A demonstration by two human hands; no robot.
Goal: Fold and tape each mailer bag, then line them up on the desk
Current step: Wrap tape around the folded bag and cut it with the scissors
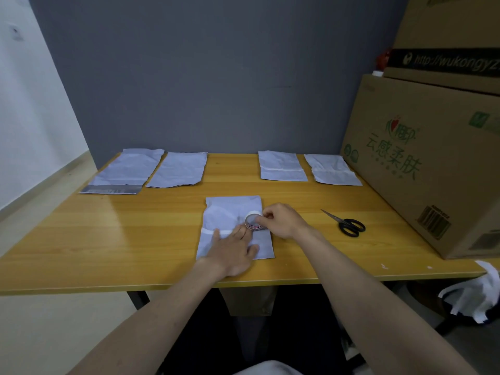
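At frame centre, the left hand (233,246) presses flat on the folded mailer bag (234,228) on the worktop (113,239); the right hand (281,220) pinches the tape roll (253,220). If that pressure eases, the flap may spring open and the tape wrinkle or land crooked.

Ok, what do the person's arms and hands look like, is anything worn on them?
Both forearms are bare up to the picture's lower edge: no sleeves in view. The left hand and right hand show no gloves, watch, or rings.
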